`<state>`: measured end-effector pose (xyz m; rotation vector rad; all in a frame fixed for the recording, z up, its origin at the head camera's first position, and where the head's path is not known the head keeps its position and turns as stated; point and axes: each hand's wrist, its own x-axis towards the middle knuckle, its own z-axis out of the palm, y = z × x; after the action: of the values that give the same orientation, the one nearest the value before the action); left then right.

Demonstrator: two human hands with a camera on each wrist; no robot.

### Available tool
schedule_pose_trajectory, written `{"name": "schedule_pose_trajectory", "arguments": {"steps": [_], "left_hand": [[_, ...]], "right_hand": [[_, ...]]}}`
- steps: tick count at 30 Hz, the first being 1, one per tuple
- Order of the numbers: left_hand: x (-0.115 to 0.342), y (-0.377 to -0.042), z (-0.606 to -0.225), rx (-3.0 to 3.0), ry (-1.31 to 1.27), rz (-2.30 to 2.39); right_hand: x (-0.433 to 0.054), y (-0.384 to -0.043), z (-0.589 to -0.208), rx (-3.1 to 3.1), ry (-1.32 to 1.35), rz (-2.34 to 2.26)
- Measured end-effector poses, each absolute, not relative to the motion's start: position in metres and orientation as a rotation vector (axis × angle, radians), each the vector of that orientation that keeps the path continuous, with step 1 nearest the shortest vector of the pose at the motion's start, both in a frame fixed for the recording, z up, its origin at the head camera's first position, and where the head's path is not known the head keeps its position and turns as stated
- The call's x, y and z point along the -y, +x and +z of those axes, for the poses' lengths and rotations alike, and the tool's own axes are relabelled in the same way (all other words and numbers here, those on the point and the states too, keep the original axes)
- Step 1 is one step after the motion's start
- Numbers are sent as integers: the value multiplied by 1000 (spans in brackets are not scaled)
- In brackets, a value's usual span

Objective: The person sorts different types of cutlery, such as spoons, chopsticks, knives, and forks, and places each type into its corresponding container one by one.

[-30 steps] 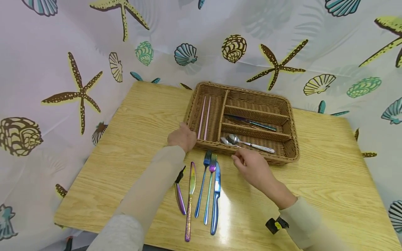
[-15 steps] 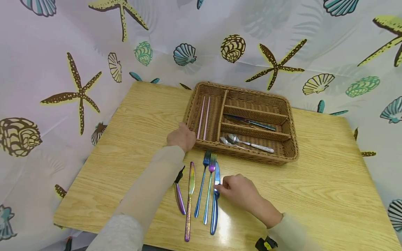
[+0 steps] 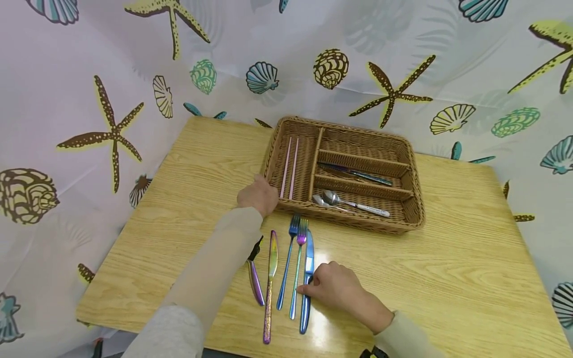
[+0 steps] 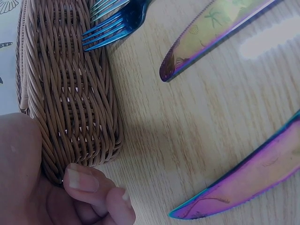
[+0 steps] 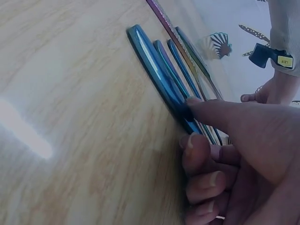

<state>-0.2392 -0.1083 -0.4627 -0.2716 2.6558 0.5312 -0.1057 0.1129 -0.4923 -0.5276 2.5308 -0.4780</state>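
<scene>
My left hand (image 3: 257,196) holds the front left corner of the brown wicker cutlery tray (image 3: 358,222), its fingers curled at that corner in the left wrist view. On the table, my right hand (image 3: 337,287) pinches the blue table knife (image 3: 305,315) around the upper handle. In the right wrist view the thumb lies on the far side of the handle (image 5: 154,70) and the index fingertip on the near side. Left of it lie a purple-green fork (image 3: 297,273), a blue fork (image 3: 286,271) and a gold-purple knife (image 3: 268,311). My left forearm partly hides another purple knife (image 3: 256,283).
Two pink chopsticks (image 3: 288,169) lie in the tray's left compartment. Knives (image 3: 358,174) fill part of the middle compartment, and spoons (image 3: 331,197) lie in the front one. A shell-patterned curtain (image 3: 286,49) hangs behind the wooden table (image 3: 470,238).
From the tray's front edge, my right hand has come toward me and left to the blue knife, its thumb now across the handle. My left hand stays at the tray's corner.
</scene>
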Motion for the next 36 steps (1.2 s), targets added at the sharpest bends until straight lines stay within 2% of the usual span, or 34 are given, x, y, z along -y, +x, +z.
{"name": "schedule_pose_trajectory", "arguments": {"steps": [36], "left_hand": [[107,-240,-462,-2680,-266,474]], "right_hand": [[-120,-93,-497,-2623,-380,-708]]}}
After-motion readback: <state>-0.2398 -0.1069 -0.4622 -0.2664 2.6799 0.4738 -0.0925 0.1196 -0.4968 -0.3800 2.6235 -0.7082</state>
